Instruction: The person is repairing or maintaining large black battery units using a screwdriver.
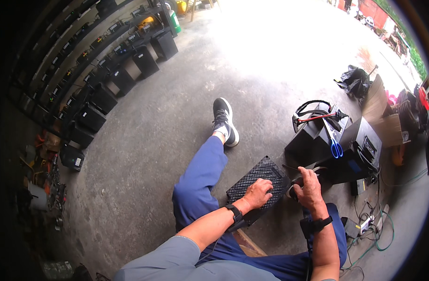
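Grey concrete floor (pixel 144 140) spreads under the whole scene, washed out by daylight toward twelve o'clock. Taking the black ribbed case (pixel 252 180) as the centre of the clock, it lies on the floor between the seated person's legs, slightly tilted to the view, its slanting ridges facing up. Left hand (pixel 258 193) rests on that ridged top, with its fingers loosely bent; whether anything is pinched under them I cannot tell. Right hand (pixel 310 187) is raised just beside the case at three o'clock, fingers partly bent and a little apart; I cannot tell whether it holds something. Each wrist wears a black strap. At two o'clock stand two large black boxes (pixel 356 151), close together, with blue-handled scissors (pixel 336 149) and a loop of dark cable (pixel 312 104) on top. Farther out that way are opened cardboard (pixel 386 126) and, between one and two, a crumpled black bag (pixel 355 82). A white power strip (pixel 365 225) and a green cord (pixel 386 243) lie near four o'clock. One dark shoe (pixel 222 117) with a white sole points out at eleven o'clock. Toward ten, a dark rack (pixel 167 18) carries rows of small devices, with a line of black boxes along its foot.
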Demonstrator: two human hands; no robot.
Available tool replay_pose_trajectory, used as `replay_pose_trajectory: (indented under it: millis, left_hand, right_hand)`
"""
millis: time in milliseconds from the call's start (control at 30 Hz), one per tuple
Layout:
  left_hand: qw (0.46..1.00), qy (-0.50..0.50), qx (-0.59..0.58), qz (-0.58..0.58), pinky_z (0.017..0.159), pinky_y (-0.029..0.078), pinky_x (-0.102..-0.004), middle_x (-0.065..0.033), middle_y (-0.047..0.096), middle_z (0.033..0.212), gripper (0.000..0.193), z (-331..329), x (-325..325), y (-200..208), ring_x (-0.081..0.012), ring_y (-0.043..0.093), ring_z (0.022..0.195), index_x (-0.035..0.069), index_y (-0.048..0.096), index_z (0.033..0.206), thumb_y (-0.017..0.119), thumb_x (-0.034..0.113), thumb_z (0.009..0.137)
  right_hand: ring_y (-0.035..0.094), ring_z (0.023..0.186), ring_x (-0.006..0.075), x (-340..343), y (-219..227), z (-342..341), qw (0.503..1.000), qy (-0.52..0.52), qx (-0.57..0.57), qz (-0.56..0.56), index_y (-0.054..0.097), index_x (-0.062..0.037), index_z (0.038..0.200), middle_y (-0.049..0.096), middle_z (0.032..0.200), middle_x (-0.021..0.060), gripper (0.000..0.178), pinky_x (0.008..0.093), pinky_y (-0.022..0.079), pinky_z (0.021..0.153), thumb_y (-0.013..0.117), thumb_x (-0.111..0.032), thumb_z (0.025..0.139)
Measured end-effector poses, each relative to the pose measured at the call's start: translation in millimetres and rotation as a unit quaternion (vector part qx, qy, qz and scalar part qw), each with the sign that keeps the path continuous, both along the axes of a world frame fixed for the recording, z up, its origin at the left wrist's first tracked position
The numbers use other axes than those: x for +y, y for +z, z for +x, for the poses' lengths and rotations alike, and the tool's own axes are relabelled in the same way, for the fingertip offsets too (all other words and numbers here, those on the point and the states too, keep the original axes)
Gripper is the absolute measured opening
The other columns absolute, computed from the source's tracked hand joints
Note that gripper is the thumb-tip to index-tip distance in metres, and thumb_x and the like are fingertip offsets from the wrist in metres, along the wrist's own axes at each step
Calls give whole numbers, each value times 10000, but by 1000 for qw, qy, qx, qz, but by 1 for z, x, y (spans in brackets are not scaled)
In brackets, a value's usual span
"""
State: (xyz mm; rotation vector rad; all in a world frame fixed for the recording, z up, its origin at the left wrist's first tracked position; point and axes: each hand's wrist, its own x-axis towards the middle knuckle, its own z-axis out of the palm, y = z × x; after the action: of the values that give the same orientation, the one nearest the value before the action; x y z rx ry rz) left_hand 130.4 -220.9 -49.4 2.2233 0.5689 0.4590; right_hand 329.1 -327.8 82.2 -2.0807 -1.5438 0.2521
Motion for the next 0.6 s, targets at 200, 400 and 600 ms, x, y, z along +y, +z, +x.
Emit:
replay_pose_trajectory:
  millis: [200, 400, 600]
  left_hand:
    - [1000, -4, -2, 1, 1020, 495, -418, -112, 661, 1231, 279, 1, 0, 3, -326, 591, 1181, 49, 692, 1039, 778, 148, 793]
    - [1000, 0, -9, 9, 1010, 497, -424, -120, 667, 1232, 292, 0, 1, -1, -337, 598, 1165, 50, 682, 1039, 781, 154, 784]
    - [1000, 0, -11, 8, 1008, 500, -423, -121, 668, 1229, 289, 1, 0, 0, -335, 601, 1162, 58, 682, 1038, 782, 153, 783]
  right_hand:
    - [573, 1080, 397, -5, -8, 8, 999, -5, -12, -47, 572, -55, 1301, 596, 1122, 182, 547, 473, 485, 941, 742, -34, 781]
    - [576, 1075, 393, -2, -4, -3, 1000, -22, -14, 2, 577, -57, 1295, 601, 1122, 174, 514, 466, 490, 939, 679, -3, 794]
    - [590, 1072, 394, -2, -4, 5, 998, 11, 7, -68, 580, -46, 1288, 601, 1129, 182, 458, 457, 494, 931, 704, -73, 847]
